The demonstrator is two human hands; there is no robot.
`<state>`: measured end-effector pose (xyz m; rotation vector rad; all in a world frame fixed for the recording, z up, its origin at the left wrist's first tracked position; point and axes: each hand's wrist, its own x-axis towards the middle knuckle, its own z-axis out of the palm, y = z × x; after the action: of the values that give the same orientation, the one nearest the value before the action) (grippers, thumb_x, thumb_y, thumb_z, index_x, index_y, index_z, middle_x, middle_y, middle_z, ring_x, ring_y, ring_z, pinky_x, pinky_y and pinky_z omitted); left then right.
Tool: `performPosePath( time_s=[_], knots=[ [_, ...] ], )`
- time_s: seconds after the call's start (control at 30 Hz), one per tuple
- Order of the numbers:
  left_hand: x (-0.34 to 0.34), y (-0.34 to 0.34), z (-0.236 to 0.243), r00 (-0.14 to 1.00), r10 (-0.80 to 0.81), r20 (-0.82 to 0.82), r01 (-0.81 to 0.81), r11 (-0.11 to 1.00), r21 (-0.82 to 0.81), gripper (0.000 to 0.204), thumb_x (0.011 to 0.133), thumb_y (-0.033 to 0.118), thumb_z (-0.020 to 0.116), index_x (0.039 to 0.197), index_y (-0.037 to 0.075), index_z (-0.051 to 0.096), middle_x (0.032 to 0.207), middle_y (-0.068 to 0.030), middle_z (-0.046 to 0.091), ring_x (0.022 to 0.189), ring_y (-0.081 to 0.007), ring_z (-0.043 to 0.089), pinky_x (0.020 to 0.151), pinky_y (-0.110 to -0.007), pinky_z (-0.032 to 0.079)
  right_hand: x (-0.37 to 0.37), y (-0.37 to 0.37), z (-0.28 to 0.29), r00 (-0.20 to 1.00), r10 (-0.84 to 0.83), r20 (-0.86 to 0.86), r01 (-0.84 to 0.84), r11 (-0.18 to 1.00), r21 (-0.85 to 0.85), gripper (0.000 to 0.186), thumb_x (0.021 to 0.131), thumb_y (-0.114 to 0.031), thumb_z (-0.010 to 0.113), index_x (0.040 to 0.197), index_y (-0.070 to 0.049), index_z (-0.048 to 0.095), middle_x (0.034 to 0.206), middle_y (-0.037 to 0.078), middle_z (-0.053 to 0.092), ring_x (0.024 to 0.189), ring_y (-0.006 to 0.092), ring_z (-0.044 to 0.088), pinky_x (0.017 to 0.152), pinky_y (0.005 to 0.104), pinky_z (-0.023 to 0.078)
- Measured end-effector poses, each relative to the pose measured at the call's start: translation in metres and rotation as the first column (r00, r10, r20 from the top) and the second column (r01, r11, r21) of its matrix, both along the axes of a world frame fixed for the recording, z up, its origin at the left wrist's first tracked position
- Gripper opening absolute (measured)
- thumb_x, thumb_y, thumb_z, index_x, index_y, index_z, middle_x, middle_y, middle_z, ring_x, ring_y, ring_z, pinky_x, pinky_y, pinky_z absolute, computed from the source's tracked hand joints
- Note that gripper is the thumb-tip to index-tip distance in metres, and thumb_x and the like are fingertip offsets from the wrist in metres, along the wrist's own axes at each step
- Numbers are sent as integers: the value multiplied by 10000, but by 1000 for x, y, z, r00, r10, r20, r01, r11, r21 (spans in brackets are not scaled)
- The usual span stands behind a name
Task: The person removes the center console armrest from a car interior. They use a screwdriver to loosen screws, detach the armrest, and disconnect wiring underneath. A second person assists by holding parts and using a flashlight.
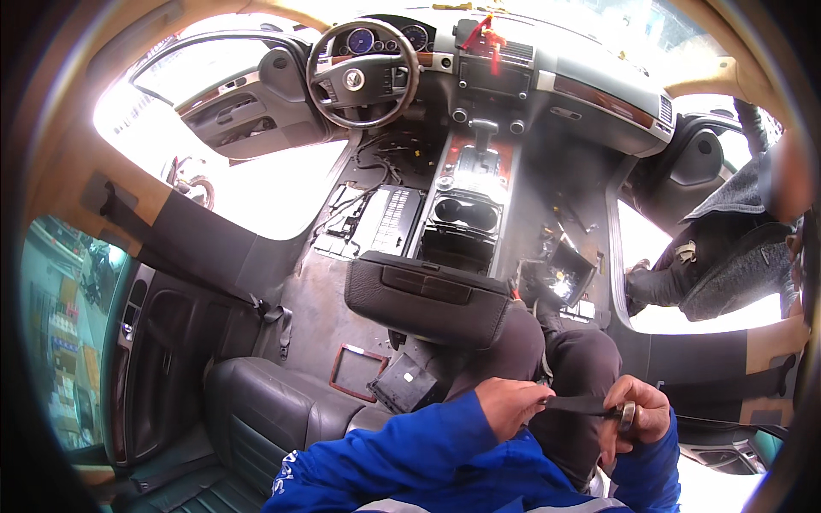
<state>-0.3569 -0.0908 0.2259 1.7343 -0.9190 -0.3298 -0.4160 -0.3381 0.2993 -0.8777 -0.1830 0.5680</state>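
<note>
Above the knees, low in my head view: one dark strip [575, 405], held out straight between two hands. The left grip [513, 405] is clamped on one end, fingertips together; the right grip [643, 407] is clamped on the other, beside one round, pale-edged ring [628, 416].

Writing: white lettering on the left blue sleeve [385, 446], bent by folds; one round emblem on the hub of the steering wheel [353, 111]; two large dials [360, 40], markings too small for me to read.

Around: one black armrest [428, 301] sits just ahead of the knees — the bulkiest thing in the way forward. Beyond it I count two cup holders [448, 210], one gear lever [484, 130], one red ornament [495, 60] hanging at the dash. On the car floor [301, 309], left of the knees: one reddish-brown frame [336, 366] and one black panel [405, 382], side by side. Right doorway — one other person [735, 274], well apart from both hands.
</note>
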Motion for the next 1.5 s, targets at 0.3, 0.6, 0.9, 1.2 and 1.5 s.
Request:
performPosePath(
  time_s=[0.3,0.6,0.9,1.2,1.5],
  knots=[
    [22,13,16,973,-169,-158,178,983,50,123,842,103,622,954,54,608,729,-196,609,715,-384,599,600,-443,468,35,-10,-3,959,260,-112,-238,955,178,377,941,-122,522,1196,151,473,864,311,638,542,129,455,521,225,382],
    [54,0,54,847,-416,-332,468,879,93,137,911,156,583,934,26,620,662,-181,564,630,-355,559,550,-382,409,128,-34,33,616,653,440,-546,757,-359,416,876,-63,638,1249,90,535,861,162,670,674,232,652,575,283,484],
    [137,-11,113,718,-559,-414,537,824,-181,129,939,138,547,942,28,614,607,-87,521,535,-159,502,521,-312,388,172,-25,97,416,368,832,263,827,-497,334,732,-262,803,934,-14,706,702,74,628,545,133,584,465,230,414],
    [253,44,100,380,903,202,-923,385,14,184,838,87,657,1010,22,665,971,-88,669,850,-168,624,762,-307,494,290,39,25,668,168,725,571,510,-644,202,810,-131,718,932,-3,620,695,82,634,584,108,542,561,280,458],
    [255,55,81,274,859,432,-875,409,-259,193,789,30,633,977,47,671,984,-55,656,879,-168,604,796,-303,459,341,160,-165,561,651,511,278,433,-858,264,779,-230,705,967,-60,629,780,160,670,785,328,660,718,406,522]
  ],
)
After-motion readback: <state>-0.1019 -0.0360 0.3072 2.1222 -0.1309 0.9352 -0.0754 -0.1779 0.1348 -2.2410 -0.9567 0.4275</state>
